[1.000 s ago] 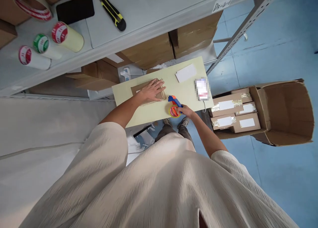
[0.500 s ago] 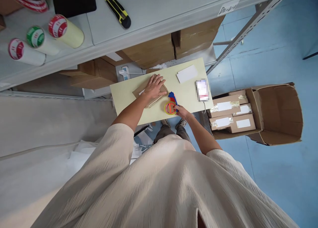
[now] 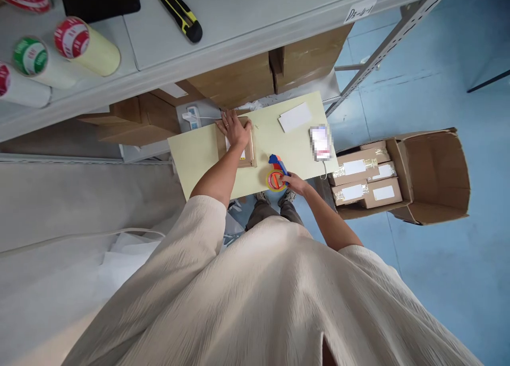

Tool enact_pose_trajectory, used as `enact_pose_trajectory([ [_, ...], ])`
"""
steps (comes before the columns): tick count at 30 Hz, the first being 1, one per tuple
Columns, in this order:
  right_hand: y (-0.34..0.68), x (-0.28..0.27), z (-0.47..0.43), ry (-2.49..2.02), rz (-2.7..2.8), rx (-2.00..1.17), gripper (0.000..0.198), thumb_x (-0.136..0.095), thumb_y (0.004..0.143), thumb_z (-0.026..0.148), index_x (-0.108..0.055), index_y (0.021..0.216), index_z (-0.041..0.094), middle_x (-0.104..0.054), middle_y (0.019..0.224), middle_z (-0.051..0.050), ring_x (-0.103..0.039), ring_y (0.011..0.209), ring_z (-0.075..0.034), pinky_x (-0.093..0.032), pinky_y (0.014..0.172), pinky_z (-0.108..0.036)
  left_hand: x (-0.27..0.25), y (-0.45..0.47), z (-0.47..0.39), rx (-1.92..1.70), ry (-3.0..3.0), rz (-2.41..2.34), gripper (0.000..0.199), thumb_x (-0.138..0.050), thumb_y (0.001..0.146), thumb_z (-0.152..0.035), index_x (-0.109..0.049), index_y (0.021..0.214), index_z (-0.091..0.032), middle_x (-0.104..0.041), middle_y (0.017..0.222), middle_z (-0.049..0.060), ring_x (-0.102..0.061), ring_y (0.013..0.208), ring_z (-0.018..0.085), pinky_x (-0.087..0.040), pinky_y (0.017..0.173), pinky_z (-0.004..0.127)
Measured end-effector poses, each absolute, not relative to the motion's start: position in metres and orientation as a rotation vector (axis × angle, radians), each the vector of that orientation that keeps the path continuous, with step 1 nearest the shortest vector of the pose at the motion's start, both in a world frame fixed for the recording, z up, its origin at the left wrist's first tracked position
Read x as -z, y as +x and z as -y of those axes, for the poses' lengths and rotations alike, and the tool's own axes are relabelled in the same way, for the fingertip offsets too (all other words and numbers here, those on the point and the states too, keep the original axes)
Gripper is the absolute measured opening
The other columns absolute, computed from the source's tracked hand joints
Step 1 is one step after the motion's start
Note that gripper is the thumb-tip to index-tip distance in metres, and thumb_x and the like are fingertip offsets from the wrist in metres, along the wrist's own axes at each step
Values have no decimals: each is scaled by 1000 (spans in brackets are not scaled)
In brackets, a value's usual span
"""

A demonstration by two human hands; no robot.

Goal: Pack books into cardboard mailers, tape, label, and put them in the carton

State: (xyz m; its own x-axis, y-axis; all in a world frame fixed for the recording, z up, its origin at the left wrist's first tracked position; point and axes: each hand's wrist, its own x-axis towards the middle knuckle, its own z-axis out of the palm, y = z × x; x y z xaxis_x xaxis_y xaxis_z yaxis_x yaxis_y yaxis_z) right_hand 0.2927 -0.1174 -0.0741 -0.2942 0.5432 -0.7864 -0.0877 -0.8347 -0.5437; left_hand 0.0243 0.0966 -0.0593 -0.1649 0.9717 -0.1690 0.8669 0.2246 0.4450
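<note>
A small flat cardboard box with a white label lies on the pale yellow tabletop. My left hand reaches across it and grips its far part, fingers over the far edge and thumb at the right; the hand and forearm cover much of the label. In my right hand is a blue and orange tape dispenser with a roll of clear yellowish tape. The dispenser is held near the table's front edge, to the right of the box and apart from it.
White cards and a phone-like device, its screen blurred out, lie on the table's right. An open carton holding several labelled boxes stands at right. The shelf above carries a utility knife, tape rolls and a black phone.
The cardboard box has been turned so its sides run squarer to my body. My left hand has shifted from lying flat on it to its far edge. The dispenser stays in my right hand.
</note>
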Motion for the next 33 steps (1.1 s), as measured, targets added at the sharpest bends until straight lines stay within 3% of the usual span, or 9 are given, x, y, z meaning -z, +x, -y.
enact_pose_trajectory([
  [4,293,71,113,-1569,583,-2163,41,-88,65,36,-75,101,22,-79,93,-5,-67,85,-22,-49,67,-30,48,7,-81,-290,1904,-1901,93,-55,113,-69,-29,189,-21,-20,198,16,1,187,37,-4,148,70],
  [8,288,65,113,-1566,586,-2178,41,-86,63,36,-75,100,22,-80,93,-5,-67,85,-22,-48,66,-30,28,-27,-39,-75,2213,-1519,107,-64,105,-76,-31,189,-19,-15,199,18,-4,186,42,-1,149,67],
  [13,286,61,112,-1581,621,-2188,40,-85,61,35,-74,98,22,-79,90,-5,-67,84,-22,-48,67,-30,21,-53,2,124,2379,-1087,126,-78,92,-83,-27,191,-25,-14,199,16,-6,185,45,1,148,68],
  [20,286,66,105,-1626,677,-2149,46,-86,62,43,-73,102,24,-78,90,-3,-65,83,-20,-46,67,-28,27,-22,13,52,2353,-1290,112,-65,104,-78,-22,192,-24,-13,199,13,-4,186,39,3,150,63],
  [26,277,68,98,-1547,589,-2157,48,-92,65,44,-70,103,24,-77,89,-3,-69,85,-21,-51,70,-30,24,19,21,-28,2231,-1500,110,-61,107,-72,-18,192,-17,-11,198,15,-2,186,39,5,149,67],
  [33,289,65,109,-1559,527,-2150,46,-89,62,46,-71,99,25,-77,88,-2,-68,83,-20,-52,69,-28,23,30,14,-47,2135,-1591,101,-56,110,-66,-22,192,-17,-12,199,12,-1,186,37,6,150,66],
])
